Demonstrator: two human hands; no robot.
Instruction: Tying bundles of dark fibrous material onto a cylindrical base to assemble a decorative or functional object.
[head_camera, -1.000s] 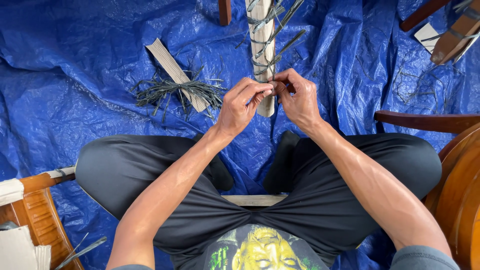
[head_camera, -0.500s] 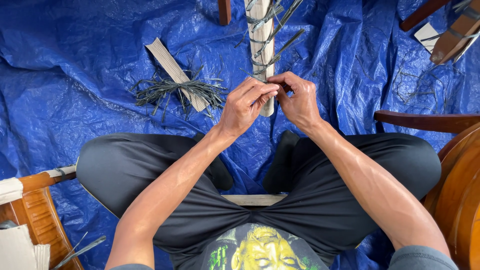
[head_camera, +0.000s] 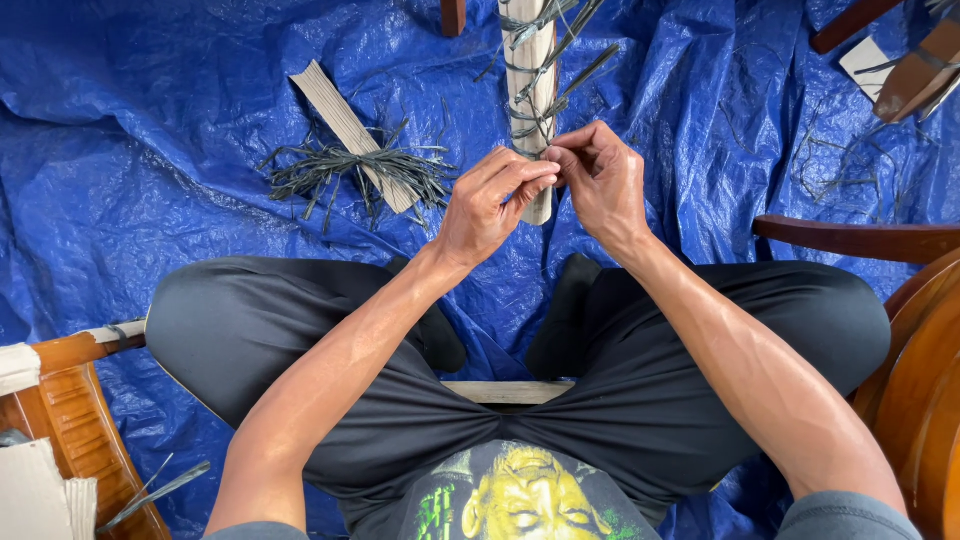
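both hands (head_camera: 545, 185) pinch, seemingly, a strip by pale slat (head_camera: 530, 70).

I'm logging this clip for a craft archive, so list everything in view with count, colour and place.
tarp: one, blue, covering the floor
wrapped pole: one, pale wood bound with grey strips, top centre
strip bundle: one, grey, lying across a pale slat, left of the hands
wooden furniture: brown parts, right edge and lower left
trousers: dark, legs crossed
left hand: pinching near the pole's lower end
right hand: fingertips meeting the left's
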